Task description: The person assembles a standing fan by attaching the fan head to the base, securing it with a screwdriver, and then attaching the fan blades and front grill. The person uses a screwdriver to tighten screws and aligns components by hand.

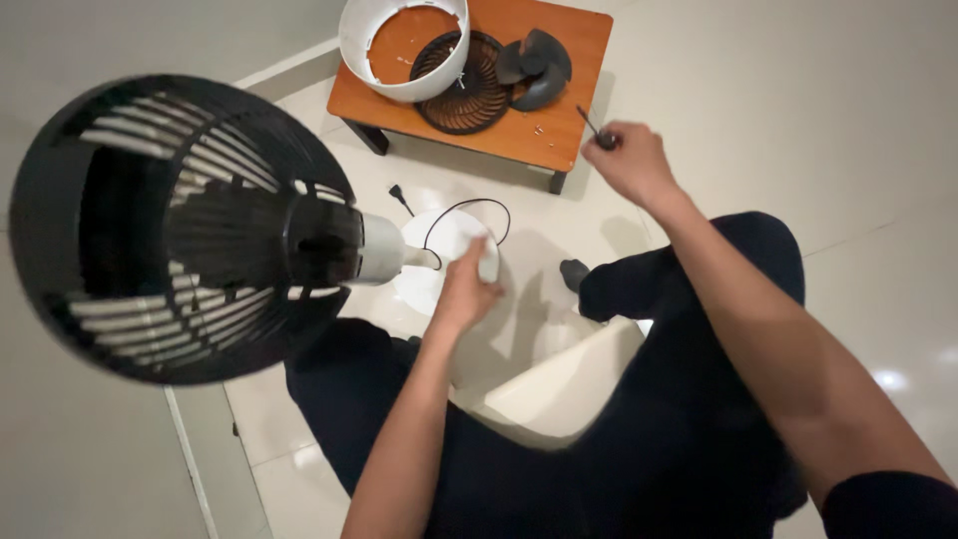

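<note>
Pale glossy floor tiles [878, 150] lie all around us as we sit with our dark-trousered legs spread. Nearest to us, our left hand [465, 291] is closed around the white stand [439, 262] of the fan, holding it tilted so that the black rear grille [170, 225] and the motor housing [329, 240] loom up at our left. A black power cord [469, 205] loops on the floor past the stand, its plug [397, 193] lying free. Farther out, our right hand [631, 160] is curled shut on a small screwdriver [594, 128], just beside the edge of the low orange-brown table [559, 110]. On that table rest the white ring casing [399, 50], the black front grille [469, 90] and the dark fan blade [537, 65]. We judge the dismantling to be well along: front parts are off and set aside, while the rear grille and motor remain joined to the stand.
</note>
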